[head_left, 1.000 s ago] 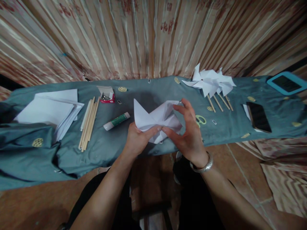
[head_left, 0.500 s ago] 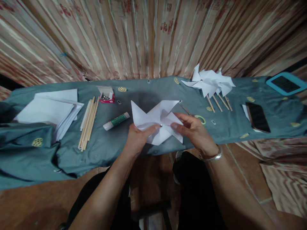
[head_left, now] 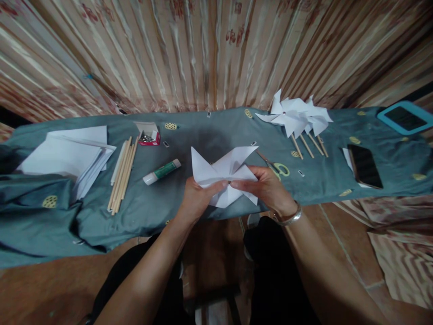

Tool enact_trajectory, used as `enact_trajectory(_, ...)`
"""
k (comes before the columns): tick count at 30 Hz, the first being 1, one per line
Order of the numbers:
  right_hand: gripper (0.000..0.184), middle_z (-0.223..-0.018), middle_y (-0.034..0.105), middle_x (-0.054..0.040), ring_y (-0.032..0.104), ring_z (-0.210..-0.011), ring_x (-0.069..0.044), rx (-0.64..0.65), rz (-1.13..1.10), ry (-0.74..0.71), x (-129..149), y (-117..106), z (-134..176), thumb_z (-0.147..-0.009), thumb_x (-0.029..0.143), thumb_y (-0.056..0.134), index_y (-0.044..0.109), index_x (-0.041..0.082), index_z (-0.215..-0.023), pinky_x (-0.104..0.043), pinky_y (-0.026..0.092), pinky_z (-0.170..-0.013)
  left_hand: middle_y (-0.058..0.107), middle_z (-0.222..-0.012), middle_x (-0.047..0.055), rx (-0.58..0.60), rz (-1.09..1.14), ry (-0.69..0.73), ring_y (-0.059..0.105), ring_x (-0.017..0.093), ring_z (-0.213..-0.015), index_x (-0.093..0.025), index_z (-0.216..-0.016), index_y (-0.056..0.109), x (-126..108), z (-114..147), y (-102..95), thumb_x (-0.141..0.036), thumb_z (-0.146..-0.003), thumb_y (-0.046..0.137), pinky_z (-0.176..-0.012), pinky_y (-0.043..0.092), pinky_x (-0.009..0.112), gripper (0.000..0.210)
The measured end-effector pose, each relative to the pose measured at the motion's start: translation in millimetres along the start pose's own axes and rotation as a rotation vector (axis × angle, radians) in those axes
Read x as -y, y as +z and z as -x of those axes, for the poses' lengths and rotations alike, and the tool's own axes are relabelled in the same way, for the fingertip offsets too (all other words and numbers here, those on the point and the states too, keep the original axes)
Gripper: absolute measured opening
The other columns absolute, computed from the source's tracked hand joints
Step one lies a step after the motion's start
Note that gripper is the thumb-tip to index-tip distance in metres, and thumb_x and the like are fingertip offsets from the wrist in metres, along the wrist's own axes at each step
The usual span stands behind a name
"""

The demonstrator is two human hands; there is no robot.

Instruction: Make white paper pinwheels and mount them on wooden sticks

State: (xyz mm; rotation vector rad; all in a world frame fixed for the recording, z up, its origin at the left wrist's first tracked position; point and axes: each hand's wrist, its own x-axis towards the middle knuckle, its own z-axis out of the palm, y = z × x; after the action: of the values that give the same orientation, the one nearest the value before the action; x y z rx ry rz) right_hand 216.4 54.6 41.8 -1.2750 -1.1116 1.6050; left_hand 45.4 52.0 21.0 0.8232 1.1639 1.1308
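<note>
My two hands are drawn close together at the middle of the frame, both holding one white paper pinwheel. My left hand [head_left: 194,198] grips its left side and my right hand [head_left: 274,192] its right, the thumb tips almost meeting at its centre. The pinwheel [head_left: 225,169] faces up towards me; in the frame it spreads wider left to right than top to bottom. One sharp tip points to the upper left, another to the upper right, a third to the lower right; my left hand hides part of the remaining side.

On the tabletop [head_left: 199,131], just beyond my right hand, lie green-handled scissors [head_left: 282,169], blades towards the upper left. Left of the pinwheel a glue stick [head_left: 161,172] slants from lower left to upper right, with wooden sticks [head_left: 123,178] further left, leaning the same way but steeper. At upper right, other pinwheels [head_left: 296,115] lie bunched, their sticks angling to the lower right.
</note>
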Motion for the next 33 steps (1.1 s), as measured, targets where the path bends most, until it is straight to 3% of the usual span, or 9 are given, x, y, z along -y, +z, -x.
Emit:
enact_trajectory(15, 0.031, -0.072, 0.069, 0.0002, 0.057, -0.06, -0.013, -0.009, 0.05, -0.092, -5.0, 1.4, -1.6, -0.061, 0.037, 0.085, 0.075, 0.018, -0.082, -0.027, 0.045, -0.057, 0.074, -0.075, 0.005, -0.014, -0.019, 0.017, 0.065, 0.016, -0.065, -0.011, -0.075, 0.074, 3.2, -4.1, 1.3, -0.032, -0.05, 0.087, -0.064, 0.053, 0.027, 0.035)
enact_trajectory(33, 0.03, -0.075, 0.071, -0.0005, 0.061, -0.06, -0.014, 0.038, 0.011, -0.005, -4.3, 3.8, -6.4, -0.063, 0.038, 0.084, 0.074, 0.019, -0.083, -0.027, 0.049, -0.057, 0.075, -0.076, 0.007, 0.01, -0.105, 0.0, 0.068, 0.02, -0.068, -0.012, -0.077, 0.075, -2.8, -8.7, -5.9, -0.034, -0.052, 0.086, -0.063, 0.055, 0.029, 0.035)
